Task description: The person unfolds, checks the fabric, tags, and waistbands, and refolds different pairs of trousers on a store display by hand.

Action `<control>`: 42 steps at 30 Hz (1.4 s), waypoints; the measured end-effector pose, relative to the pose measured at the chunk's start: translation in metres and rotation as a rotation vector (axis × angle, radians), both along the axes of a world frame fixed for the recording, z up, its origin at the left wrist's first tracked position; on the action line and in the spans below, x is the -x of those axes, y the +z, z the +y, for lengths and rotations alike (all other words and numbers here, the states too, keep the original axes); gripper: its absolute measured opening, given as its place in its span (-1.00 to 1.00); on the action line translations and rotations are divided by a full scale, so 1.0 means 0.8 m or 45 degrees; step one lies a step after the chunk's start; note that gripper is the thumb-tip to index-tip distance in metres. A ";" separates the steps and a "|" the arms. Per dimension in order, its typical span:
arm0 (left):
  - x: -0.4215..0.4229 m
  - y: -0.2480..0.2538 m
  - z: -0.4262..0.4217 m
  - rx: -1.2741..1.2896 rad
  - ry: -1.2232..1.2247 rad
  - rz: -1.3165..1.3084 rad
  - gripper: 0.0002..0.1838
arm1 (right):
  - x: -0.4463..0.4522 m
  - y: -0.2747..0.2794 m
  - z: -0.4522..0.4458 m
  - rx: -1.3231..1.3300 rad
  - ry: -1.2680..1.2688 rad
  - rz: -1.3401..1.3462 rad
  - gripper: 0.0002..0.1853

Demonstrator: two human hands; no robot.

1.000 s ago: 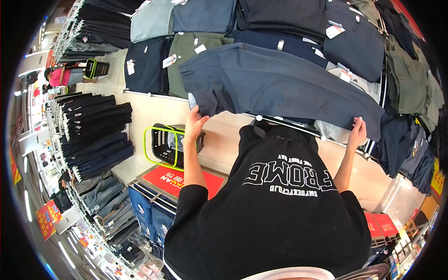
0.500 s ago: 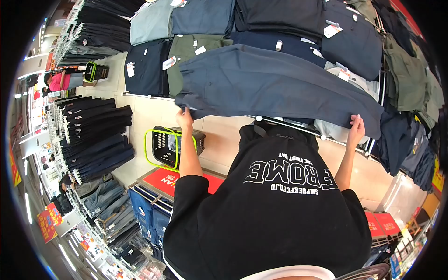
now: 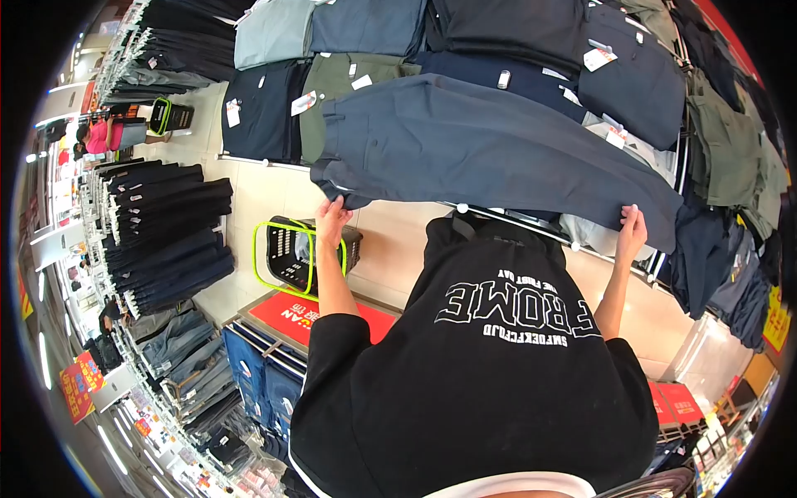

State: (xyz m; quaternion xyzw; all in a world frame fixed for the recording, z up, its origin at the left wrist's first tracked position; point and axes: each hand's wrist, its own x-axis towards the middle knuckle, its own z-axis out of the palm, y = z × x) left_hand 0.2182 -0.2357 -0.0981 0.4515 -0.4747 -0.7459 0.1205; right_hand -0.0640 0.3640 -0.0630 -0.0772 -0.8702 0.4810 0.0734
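Observation:
A pair of dark grey-blue trousers [image 3: 490, 149] lies stretched sideways across the folded stacks, its near edge hanging toward me. My left hand [image 3: 334, 219] is closed on the waistband end, at the lower left corner. At the leg end on the right, my right hand [image 3: 633, 227] pinches the near edge. Beneath the trousers show folded olive trousers [image 3: 365, 70] and folded navy trousers [image 3: 465, 68], both with tags. The white rail [image 3: 519, 222] of the display runs just under the near edge.
A black shopping basket [image 3: 286, 257] with green handles stands on the floor to the left. Dark trousers [image 3: 170, 224] hang on racks further left, with a person in pink [image 3: 101, 137] beyond. Green garments [image 3: 726, 141] hang at right. A red sign [image 3: 286, 318] tops a jeans rack nearby.
My left hand has shifted slightly right and down along the waistband end, which now lies flatter. The right hand stays at the leg end. The view has turned slightly.

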 end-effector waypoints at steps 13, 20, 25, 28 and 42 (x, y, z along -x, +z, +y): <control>0.020 0.003 -0.011 0.039 0.127 -0.001 -0.80 | 0.006 -0.009 -0.003 0.011 0.049 -0.077 -0.56; 0.026 -0.015 -0.015 -0.105 0.363 -0.109 -0.67 | 0.009 -0.008 -0.007 -0.020 0.064 -0.091 -0.56; 0.040 -0.002 -0.015 -0.127 0.572 -0.196 -0.45 | 0.011 -0.012 -0.002 -0.009 0.072 -0.111 -0.56; 0.054 0.054 0.003 -0.079 0.367 -0.348 -0.32 | 0.010 -0.010 -0.003 -0.018 0.074 -0.110 -0.56; 0.027 0.025 -0.031 -0.190 -0.112 -0.095 -0.58 | 0.011 -0.029 0.021 0.150 -0.147 0.173 -0.66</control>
